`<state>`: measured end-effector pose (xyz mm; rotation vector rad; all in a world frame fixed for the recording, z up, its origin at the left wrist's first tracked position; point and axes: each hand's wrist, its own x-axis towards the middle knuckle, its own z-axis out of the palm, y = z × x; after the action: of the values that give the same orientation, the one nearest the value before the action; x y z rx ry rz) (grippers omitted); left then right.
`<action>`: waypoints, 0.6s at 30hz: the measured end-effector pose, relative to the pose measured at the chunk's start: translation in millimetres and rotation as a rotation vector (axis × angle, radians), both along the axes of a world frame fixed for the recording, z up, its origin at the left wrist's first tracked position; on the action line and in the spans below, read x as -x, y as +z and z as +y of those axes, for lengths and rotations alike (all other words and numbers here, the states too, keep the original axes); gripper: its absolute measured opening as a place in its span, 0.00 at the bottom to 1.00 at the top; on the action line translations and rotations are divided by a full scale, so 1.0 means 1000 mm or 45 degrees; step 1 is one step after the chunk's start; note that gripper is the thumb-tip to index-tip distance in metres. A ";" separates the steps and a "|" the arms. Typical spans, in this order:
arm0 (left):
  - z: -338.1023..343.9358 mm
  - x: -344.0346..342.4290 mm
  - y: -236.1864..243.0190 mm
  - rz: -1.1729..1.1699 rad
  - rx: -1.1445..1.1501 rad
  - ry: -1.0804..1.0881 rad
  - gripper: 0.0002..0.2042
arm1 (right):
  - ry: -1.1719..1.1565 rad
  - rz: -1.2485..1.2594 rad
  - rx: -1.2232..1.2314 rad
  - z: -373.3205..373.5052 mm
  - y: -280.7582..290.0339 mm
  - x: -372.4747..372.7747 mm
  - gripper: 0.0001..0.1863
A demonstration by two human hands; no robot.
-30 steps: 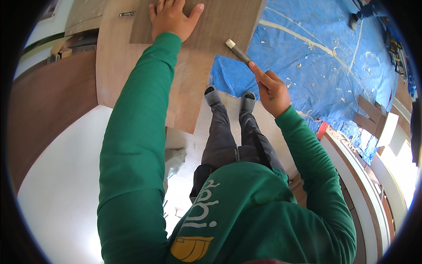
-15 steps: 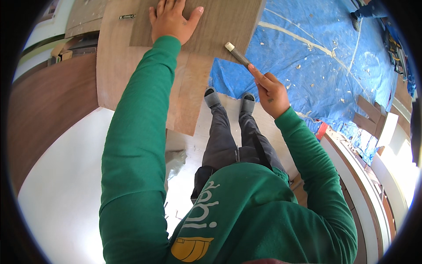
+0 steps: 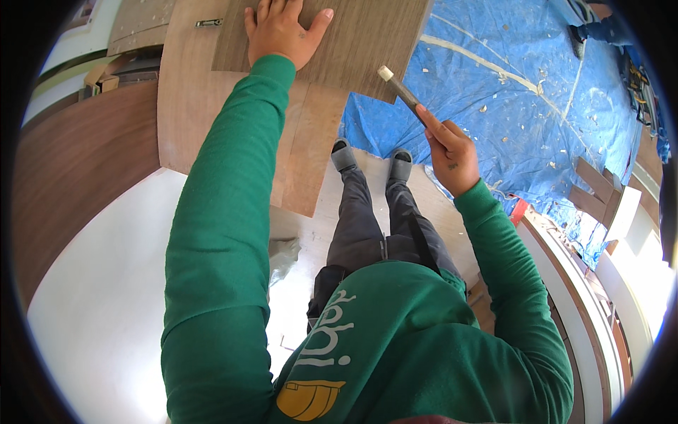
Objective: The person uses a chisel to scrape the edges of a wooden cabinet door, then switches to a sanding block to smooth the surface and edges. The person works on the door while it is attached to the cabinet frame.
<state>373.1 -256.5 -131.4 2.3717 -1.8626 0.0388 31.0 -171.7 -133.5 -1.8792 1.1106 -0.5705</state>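
Note:
My left hand (image 3: 282, 32) lies with fingers spread and thumb out on a grey-brown wood-grain board (image 3: 353, 42), which rests over a lighter plywood sheet (image 3: 191, 113). My right hand (image 3: 452, 155) grips a slim dark stick-like tool (image 3: 402, 92) with a cream tip, held beside the board's front right corner; whether the tip touches the board I cannot tell. A small metal fitting (image 3: 208, 22) sits on the plywood just left of the upper board.
Blue plastic sheeting (image 3: 522, 106) covers floor to the right. Another person's leg and shoe (image 3: 586, 39) show top right. Wood offcuts (image 3: 600, 184) and a white-edged panel (image 3: 579, 304) lie right; a brown curved-looking panel (image 3: 85, 162) is left. My sandalled feet (image 3: 399, 166) are below.
My right hand has shifted slightly to the right with the tool. My left hand remains on the board, and the view has moved very slightly.

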 end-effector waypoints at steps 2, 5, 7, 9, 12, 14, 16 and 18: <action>0.000 0.000 0.000 0.001 0.005 0.001 0.37 | 0.014 0.034 0.006 0.001 0.002 0.007 0.32; -0.001 -0.001 -0.004 -0.010 0.029 -0.010 0.37 | 0.045 0.079 0.005 0.004 0.000 0.017 0.32; -0.001 -0.002 -0.004 -0.016 0.056 -0.025 0.37 | 0.065 0.090 0.012 0.006 -0.004 0.020 0.32; -0.001 -0.002 -0.003 -0.011 0.051 -0.029 0.37 | 0.069 0.089 0.016 0.006 -0.006 0.020 0.32; -0.002 0.000 -0.002 -0.015 0.024 -0.015 0.37 | 0.091 0.078 0.047 0.006 -0.011 0.022 0.32; -0.002 0.000 -0.002 -0.022 0.014 -0.009 0.37 | 0.116 0.087 0.075 0.003 -0.014 0.021 0.32; -0.001 0.000 -0.003 -0.027 0.017 -0.011 0.37 | 0.148 0.118 0.102 -0.001 -0.013 0.018 0.32; -0.001 -0.001 -0.005 -0.031 0.036 -0.013 0.37 | 0.166 0.120 0.091 -0.007 -0.011 0.006 0.32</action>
<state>374.0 -257.3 -136.7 2.3538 -1.8718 0.0924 24.7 -178.8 -144.2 -2.0415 1.0301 -0.4566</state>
